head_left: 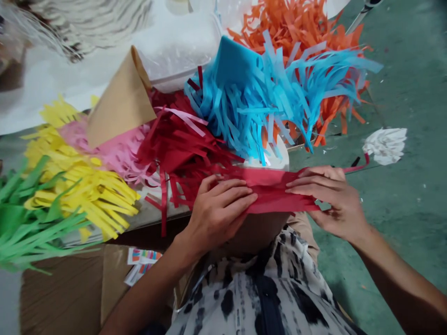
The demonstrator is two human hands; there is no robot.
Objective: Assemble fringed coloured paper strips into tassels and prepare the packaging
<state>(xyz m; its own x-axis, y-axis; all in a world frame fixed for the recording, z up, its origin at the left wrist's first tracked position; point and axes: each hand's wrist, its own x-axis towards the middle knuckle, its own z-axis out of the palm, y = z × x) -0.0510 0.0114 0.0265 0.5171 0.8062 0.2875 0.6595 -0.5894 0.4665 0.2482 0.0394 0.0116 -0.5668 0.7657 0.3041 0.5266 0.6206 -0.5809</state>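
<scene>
A strip of red tissue paper (270, 186) is stretched between my two hands, close in front of my body. The fingers of my left hand (221, 204) lie bent over its left part; the thumb is hidden. At the right end, my right hand (330, 195) grips the paper with its fingers curled over it. Just beyond my left hand spreads a heap of dark red paper fringe (188, 139). Blue paper fringe (237, 111) lies past the strip, with a folded blue piece (235, 60) on top.
Orange fringe (289, 23) lies behind the blue. To the left are a brown paper cone (122, 102), pink fringe (122, 151), yellow fringe (80, 172) and green fringe (35, 223). A cardboard box (63, 298) stands below left. A white crumpled piece (386, 145) is on the green floor (401, 209).
</scene>
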